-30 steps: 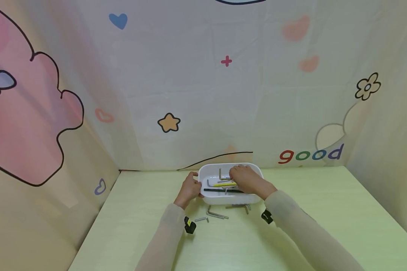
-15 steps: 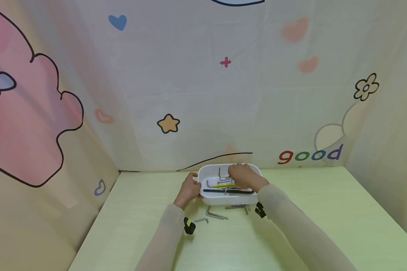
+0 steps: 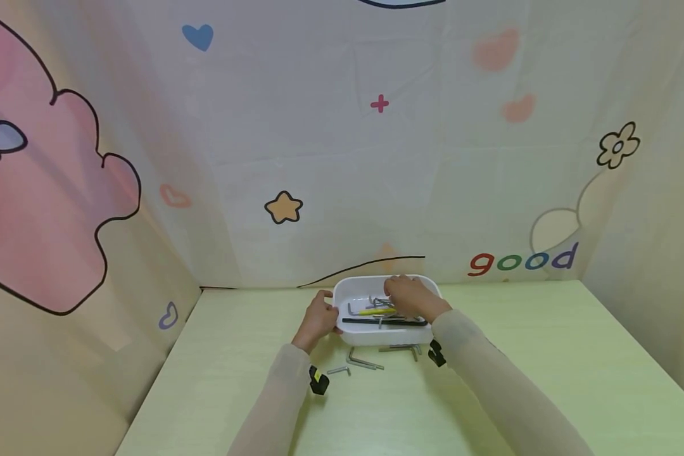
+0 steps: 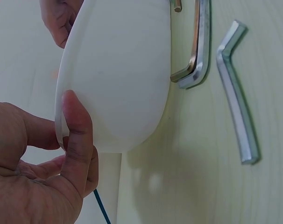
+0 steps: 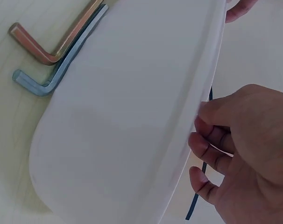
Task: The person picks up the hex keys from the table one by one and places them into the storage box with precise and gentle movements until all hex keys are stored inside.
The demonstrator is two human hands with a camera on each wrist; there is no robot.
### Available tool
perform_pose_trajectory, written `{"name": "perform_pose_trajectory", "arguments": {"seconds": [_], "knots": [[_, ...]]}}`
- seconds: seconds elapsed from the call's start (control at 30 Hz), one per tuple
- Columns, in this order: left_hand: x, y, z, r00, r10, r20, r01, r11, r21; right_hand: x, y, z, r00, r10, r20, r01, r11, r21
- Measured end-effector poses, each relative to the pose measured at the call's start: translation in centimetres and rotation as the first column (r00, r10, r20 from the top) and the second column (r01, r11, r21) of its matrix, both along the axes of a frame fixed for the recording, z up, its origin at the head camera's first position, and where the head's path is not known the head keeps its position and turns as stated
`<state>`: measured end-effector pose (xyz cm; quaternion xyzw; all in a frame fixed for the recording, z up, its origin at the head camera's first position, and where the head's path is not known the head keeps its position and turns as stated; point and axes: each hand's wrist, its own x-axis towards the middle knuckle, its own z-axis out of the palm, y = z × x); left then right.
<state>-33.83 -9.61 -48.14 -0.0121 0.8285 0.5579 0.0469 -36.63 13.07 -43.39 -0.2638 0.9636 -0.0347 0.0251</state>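
- Tub (image 3: 387, 337): white, at the middle of the table's (image 3: 490, 392) far edge; hasn't shifted.
- Left hand (image 3: 318, 320): pinches the tub's left end, thumb and fingers either side of the rim, steadying it I'd say.
- Right hand (image 3: 413, 297): reaches over the front wall into the right half of the tub, fingers bent; fingertips hidden, so can't tell if they grip anything.
- Changed: a hex key leg that stuck up toward the tub's back wall a half second ago no longer shows. Hex keys (image 3: 380, 302) now lie lower, bunched behind the yellow pen (image 3: 373, 311).
- Right wrist has come in from the right since a second ago, so more of the black rod (image 3: 376, 322) along the tub's front shows.
- Meaning: action is inside the tub; looks like that key got laid down or nudged among the others.
- On table, unchanged: copper-and-silver key pair (image 5: 77, 45) just in front of the tub's right half; second copper-and-silver pair (image 4: 201, 42) off its left half; single silver key (image 4: 234, 102) farther left and nearer the table's near edge.
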Motion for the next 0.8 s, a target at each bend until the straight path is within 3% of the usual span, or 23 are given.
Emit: {"name": "perform_pose_trajectory", "arguments": {"seconds": [0.23, 0.8], "knots": [[0.0, 0.1, 0.1, 1.000, 0.000, -0.008, 0.000, 1.000, -0.002, 0.6, 0.3, 0.4, 1.000, -0.003, -0.025, 0.002, 1.000, -0.024], [0.0, 0.0, -0.1, 1.000, 0.002, -0.005, -0.002, 1.000, -0.003, 3.8, -0.2, 1.2, 0.985, 0.076, -0.152, -0.087, 0.994, -0.069]]}}
